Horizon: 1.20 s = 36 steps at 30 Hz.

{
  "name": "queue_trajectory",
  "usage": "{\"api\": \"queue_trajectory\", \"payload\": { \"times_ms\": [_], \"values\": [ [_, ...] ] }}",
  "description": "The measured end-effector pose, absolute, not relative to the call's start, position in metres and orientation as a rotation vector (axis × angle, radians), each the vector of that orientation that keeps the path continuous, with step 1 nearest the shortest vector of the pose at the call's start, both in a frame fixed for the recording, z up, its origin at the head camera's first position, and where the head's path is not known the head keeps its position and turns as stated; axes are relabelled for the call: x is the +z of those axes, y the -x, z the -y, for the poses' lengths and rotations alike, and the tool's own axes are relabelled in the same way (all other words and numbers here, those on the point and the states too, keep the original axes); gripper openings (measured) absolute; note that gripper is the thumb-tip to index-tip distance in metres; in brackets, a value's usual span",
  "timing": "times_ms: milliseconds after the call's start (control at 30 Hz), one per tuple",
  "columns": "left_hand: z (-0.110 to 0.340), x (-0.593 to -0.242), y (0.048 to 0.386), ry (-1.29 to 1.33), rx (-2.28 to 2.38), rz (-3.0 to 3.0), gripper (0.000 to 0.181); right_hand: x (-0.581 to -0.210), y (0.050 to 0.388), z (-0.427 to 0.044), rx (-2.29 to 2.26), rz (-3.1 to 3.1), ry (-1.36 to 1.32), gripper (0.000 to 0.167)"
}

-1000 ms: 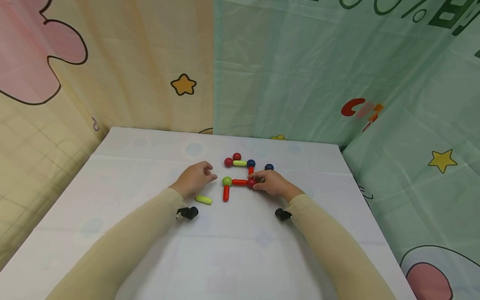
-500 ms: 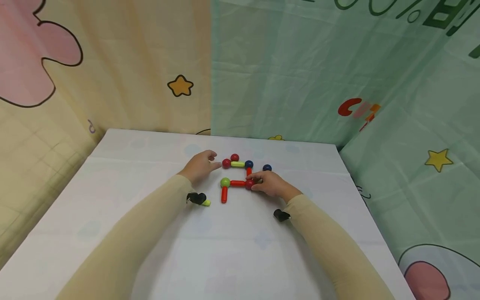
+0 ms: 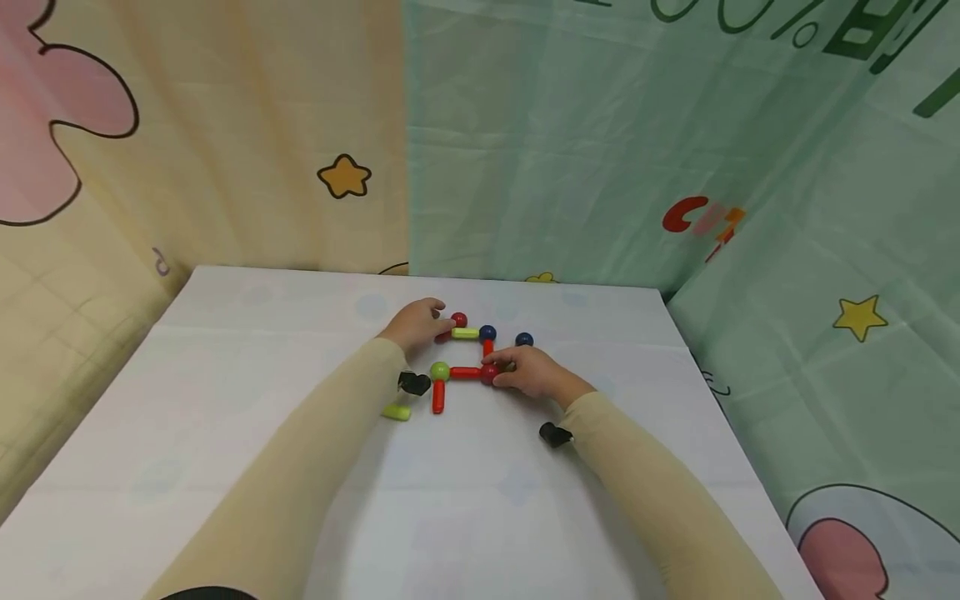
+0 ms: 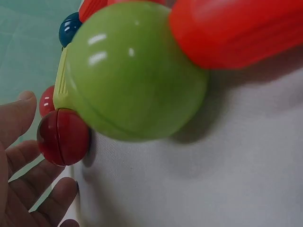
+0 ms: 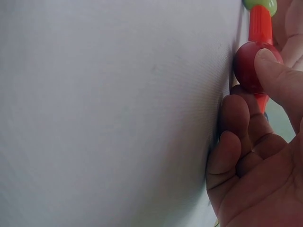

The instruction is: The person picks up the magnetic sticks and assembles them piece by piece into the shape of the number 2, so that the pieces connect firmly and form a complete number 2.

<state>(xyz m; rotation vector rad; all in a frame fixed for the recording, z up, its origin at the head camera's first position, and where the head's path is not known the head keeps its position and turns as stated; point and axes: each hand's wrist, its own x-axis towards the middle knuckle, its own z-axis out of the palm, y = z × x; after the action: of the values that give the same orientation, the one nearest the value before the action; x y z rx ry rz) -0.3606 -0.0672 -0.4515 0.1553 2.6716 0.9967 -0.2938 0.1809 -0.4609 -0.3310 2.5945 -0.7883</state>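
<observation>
My right hand (image 3: 534, 372) pinches a red ball (image 5: 246, 66) between thumb and fingers. From that ball a red rod (image 3: 465, 372) runs left to a green ball (image 3: 440, 371), which has another red rod (image 3: 438, 397) pointing toward me. A third red rod (image 3: 488, 347) leads away to a blue ball (image 3: 487, 332), then a yellow-green rod (image 3: 465, 333) ends at a second red ball (image 4: 64, 137). Around this end ball my left hand (image 3: 415, 323) has its thumb and fingers spread; contact is unclear. One more red ball (image 3: 459, 319) sits just behind it.
A loose yellow-green rod (image 3: 396, 412) lies below my left wrist. Beyond my right hand is a separate blue ball (image 3: 524, 339). Everything rests on a white-covered table (image 3: 480, 517), with printed curtains (image 3: 525, 167) behind it and at the sides.
My left hand has moved away from me and right, from beside the green ball to the far red end ball. My right hand stays at its red ball. The head view has shifted slightly.
</observation>
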Motion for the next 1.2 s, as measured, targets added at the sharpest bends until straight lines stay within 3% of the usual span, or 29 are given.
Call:
{"api": "queue_trajectory", "payload": {
  "times_ms": [800,1200],
  "values": [
    [0.046,-0.461,0.372,-0.183,0.881,-2.768,0.046,-0.465,0.298,-0.182,-0.815,-2.581,0.357,0.041],
    [0.048,-0.456,0.368,-0.11,1.046,-2.745,0.044,-0.464,0.298,-0.182,-0.799,-2.582,0.329,0.041]
  ]
}}
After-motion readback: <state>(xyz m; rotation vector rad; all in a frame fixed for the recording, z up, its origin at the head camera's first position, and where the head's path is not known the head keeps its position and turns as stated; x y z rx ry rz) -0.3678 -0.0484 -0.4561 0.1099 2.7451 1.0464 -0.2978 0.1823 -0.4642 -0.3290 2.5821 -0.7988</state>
